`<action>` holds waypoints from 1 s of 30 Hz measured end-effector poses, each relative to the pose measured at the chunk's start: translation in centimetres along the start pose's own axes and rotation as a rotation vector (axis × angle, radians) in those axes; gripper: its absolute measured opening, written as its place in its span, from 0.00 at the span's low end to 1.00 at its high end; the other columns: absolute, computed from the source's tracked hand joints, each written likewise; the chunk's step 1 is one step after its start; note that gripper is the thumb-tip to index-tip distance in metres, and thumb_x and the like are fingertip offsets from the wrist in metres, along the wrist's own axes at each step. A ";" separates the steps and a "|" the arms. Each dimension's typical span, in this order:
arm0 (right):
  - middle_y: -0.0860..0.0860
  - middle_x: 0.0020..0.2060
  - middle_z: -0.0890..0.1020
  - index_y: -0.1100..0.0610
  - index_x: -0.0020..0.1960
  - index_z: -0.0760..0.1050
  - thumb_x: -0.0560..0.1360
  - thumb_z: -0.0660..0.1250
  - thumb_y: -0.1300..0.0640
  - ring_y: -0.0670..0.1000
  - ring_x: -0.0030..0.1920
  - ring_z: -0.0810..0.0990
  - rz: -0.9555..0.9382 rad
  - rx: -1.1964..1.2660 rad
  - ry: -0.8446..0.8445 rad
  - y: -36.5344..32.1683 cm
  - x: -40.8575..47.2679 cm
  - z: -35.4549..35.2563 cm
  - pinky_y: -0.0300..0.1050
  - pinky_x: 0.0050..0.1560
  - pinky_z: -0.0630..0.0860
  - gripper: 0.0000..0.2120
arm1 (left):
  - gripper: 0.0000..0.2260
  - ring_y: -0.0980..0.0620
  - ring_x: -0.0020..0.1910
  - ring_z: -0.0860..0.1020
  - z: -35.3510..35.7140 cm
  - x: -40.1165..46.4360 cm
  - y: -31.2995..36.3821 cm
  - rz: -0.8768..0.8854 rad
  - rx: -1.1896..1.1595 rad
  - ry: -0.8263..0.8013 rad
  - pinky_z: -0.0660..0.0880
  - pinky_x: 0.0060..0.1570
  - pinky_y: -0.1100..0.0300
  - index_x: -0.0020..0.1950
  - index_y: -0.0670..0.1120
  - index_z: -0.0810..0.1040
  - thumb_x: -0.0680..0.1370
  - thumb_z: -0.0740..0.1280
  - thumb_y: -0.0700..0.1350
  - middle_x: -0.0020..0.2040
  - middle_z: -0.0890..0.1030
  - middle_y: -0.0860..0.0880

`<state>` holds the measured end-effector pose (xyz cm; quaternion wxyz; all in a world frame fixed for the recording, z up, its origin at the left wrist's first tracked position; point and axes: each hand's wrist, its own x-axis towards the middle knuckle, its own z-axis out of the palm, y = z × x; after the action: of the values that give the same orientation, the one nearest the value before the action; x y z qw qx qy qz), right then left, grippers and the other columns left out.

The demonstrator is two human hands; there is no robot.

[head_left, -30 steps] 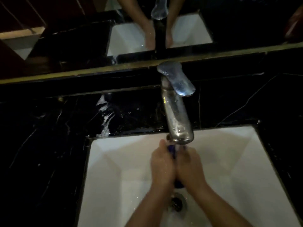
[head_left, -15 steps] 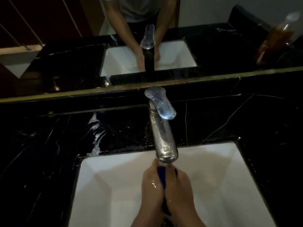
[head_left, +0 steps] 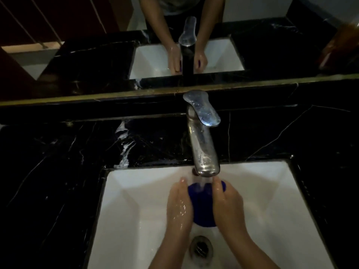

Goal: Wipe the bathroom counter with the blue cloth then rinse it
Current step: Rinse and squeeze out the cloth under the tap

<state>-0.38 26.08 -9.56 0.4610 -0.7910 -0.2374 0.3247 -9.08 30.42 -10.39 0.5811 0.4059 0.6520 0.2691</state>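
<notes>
Now blue cloth (head_left: 202,204) between both hands

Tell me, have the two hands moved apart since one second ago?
Yes. The left hand and right hand have spread sideways under the steel faucet, exposing more blue cloth.

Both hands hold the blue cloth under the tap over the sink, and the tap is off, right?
Not quite: the tap is running. The head view shows water falling from its spout onto the blue cloth. The rest stands: the left hand and right hand hold the cloth between them over the white sink.
</notes>
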 end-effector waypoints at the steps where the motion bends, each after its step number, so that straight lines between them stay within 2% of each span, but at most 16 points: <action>1: 0.51 0.31 0.80 0.54 0.38 0.76 0.83 0.58 0.47 0.51 0.34 0.79 -0.012 -0.022 0.027 -0.2 0.2 -0.5 0.50 0.36 0.76 0.19 | 0.13 0.46 0.48 0.79 -1.2 -0.6 -0.2 0.048 0.071 0.103 0.78 0.51 0.45 0.48 0.51 0.76 0.81 0.57 0.57 0.49 0.81 0.47; 3: 0.52 0.30 0.79 0.53 0.39 0.74 0.81 0.60 0.42 0.51 0.32 0.78 -0.062 -0.048 0.027 -0.3 0.1 -1.2 0.57 0.38 0.77 0.19 | 0.12 0.47 0.54 0.78 -2.7 -2.1 0.0 0.133 0.128 0.170 0.76 0.58 0.43 0.57 0.55 0.74 0.80 0.59 0.59 0.56 0.78 0.48; 4: 0.52 0.33 0.80 0.52 0.41 0.75 0.80 0.59 0.39 0.50 0.33 0.79 -0.117 -0.055 -0.041 -0.5 -0.3 -1.3 0.58 0.40 0.78 0.19 | 0.12 0.47 0.53 0.80 -2.7 -2.9 0.7 0.114 0.032 0.096 0.78 0.56 0.43 0.59 0.57 0.73 0.80 0.60 0.60 0.57 0.79 0.48; 6: 0.47 0.42 0.85 0.44 0.51 0.78 0.77 0.55 0.34 0.46 0.42 0.83 -0.217 0.014 -0.322 -1.0 -1.5 -1.0 0.52 0.47 0.81 0.19 | 0.18 0.50 0.49 0.84 -2.3 -4.0 1.8 0.047 -0.183 -0.108 0.81 0.52 0.47 0.65 0.59 0.71 0.76 0.63 0.61 0.55 0.82 0.49; 8: 0.42 0.52 0.85 0.39 0.60 0.77 0.77 0.54 0.34 0.43 0.53 0.83 -0.242 0.039 -0.561 -1.6 -1.9 -1.3 0.43 0.55 0.80 0.20 | 0.30 0.52 0.48 0.84 -2.5 -4.1 2.5 0.050 -0.228 -0.151 0.83 0.48 0.51 0.69 0.61 0.68 0.69 0.69 0.60 0.57 0.81 0.49; 9: 0.42 0.53 0.84 0.39 0.62 0.77 0.79 0.55 0.36 0.42 0.54 0.83 -0.251 0.071 -0.594 -2.0 -2.0 -1.6 0.39 0.54 0.79 0.19 | 0.32 0.51 0.47 0.85 -2.8 -3.9 2.6 0.051 -0.275 -0.137 0.83 0.45 0.52 0.70 0.61 0.67 0.67 0.72 0.57 0.58 0.80 0.48; 10: 0.43 0.51 0.85 0.41 0.62 0.78 0.81 0.56 0.40 0.42 0.53 0.83 -0.253 0.129 -0.558 -2.3 -2.0 -2.0 0.37 0.52 0.79 0.17 | 0.32 0.50 0.47 0.85 -3.1 -3.5 2.6 0.028 -0.338 -0.130 0.82 0.42 0.53 0.70 0.59 0.68 0.68 0.74 0.52 0.58 0.81 0.47; 12: 0.46 0.46 0.86 0.46 0.58 0.79 0.83 0.58 0.46 0.44 0.48 0.84 -0.263 0.170 -0.271 -2.2 -1.5 -2.5 0.36 0.46 0.79 0.12 | 0.29 0.46 0.49 0.85 -3.5 -2.8 2.1 -0.032 -0.462 -0.141 0.82 0.42 0.52 0.71 0.56 0.69 0.73 0.73 0.42 0.61 0.80 0.46; 14: 0.44 0.51 0.83 0.47 0.61 0.75 0.78 0.61 0.38 0.44 0.50 0.82 -0.184 0.020 -0.090 -1.6 -0.6 -2.9 0.41 0.48 0.80 0.18 | 0.30 0.42 0.54 0.84 -3.5 -2.3 1.7 -0.117 -0.592 -0.188 0.81 0.45 0.47 0.72 0.54 0.69 0.73 0.71 0.35 0.65 0.78 0.44; 16: 0.44 0.55 0.82 0.46 0.66 0.72 0.72 0.66 0.33 0.45 0.51 0.83 0.057 0.058 -0.237 -1.2 -0.2 -2.9 0.45 0.52 0.80 0.27 | 0.36 0.36 0.61 0.79 -3.3 -1.8 1.1 -0.204 -0.752 -0.344 0.79 0.53 0.40 0.74 0.50 0.67 0.70 0.73 0.32 0.68 0.76 0.38; 18: 0.45 0.50 0.86 0.48 0.63 0.75 0.73 0.70 0.41 0.45 0.48 0.86 0.215 0.240 -0.422 -0.8 0.0 -2.9 0.47 0.47 0.83 0.20 | 0.37 0.32 0.66 0.75 -3.4 -1.8 1.2 -0.247 -0.817 -0.496 0.77 0.58 0.38 0.75 0.46 0.65 0.68 0.73 0.32 0.69 0.74 0.35; 19: 0.46 0.48 0.87 0.50 0.60 0.77 0.75 0.71 0.48 0.46 0.47 0.86 0.216 0.297 -0.450 -0.8 0.2 -3.1 0.47 0.43 0.84 0.15 | 0.38 0.33 0.65 0.76 -3.5 -1.8 1.3 -0.246 -0.785 -0.508 0.78 0.57 0.40 0.75 0.46 0.66 0.67 0.73 0.32 0.68 0.76 0.35; 22: 0.49 0.46 0.88 0.54 0.56 0.79 0.74 0.72 0.61 0.49 0.45 0.87 0.152 0.304 -0.402 -0.5 0.7 -4.0 0.44 0.39 0.83 0.11 | 0.32 0.39 0.54 0.83 -4.0 -1.5 1.3 -0.204 -0.521 -0.405 0.82 0.46 0.48 0.70 0.51 0.70 0.70 0.72 0.31 0.61 0.81 0.40; 26: 0.52 0.50 0.85 0.49 0.57 0.75 0.73 0.74 0.62 0.52 0.48 0.85 0.162 0.203 -0.348 -0.1 1.4 -4.1 0.53 0.47 0.85 0.16 | 0.27 0.37 0.48 0.84 -3.9 -1.4 1.5 -0.134 -0.427 -0.298 0.82 0.39 0.49 0.66 0.55 0.71 0.76 0.62 0.26 0.54 0.83 0.38; 28: 0.49 0.51 0.82 0.44 0.58 0.72 0.74 0.72 0.63 0.53 0.49 0.84 0.166 0.167 -0.390 -0.4 2.0 -4.2 0.55 0.49 0.84 0.19 | 0.28 0.39 0.44 0.85 -3.5 -1.5 1.5 -0.092 -0.391 -0.255 0.81 0.37 0.49 0.64 0.55 0.72 0.75 0.60 0.25 0.50 0.84 0.38; 30: 0.52 0.51 0.83 0.45 0.57 0.75 0.76 0.67 0.63 0.58 0.50 0.84 0.226 0.237 -0.414 -0.6 2.8 -4.2 0.56 0.48 0.84 0.16 | 0.28 0.41 0.38 0.83 -2.9 -1.5 1.7 -0.069 -0.381 -0.225 0.79 0.33 0.52 0.62 0.54 0.73 0.73 0.59 0.25 0.47 0.83 0.38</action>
<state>4.53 25.79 -8.31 0.4527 -0.6697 -0.1973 0.5546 -11.57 30.41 -7.70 0.7252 0.2935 0.5341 0.3204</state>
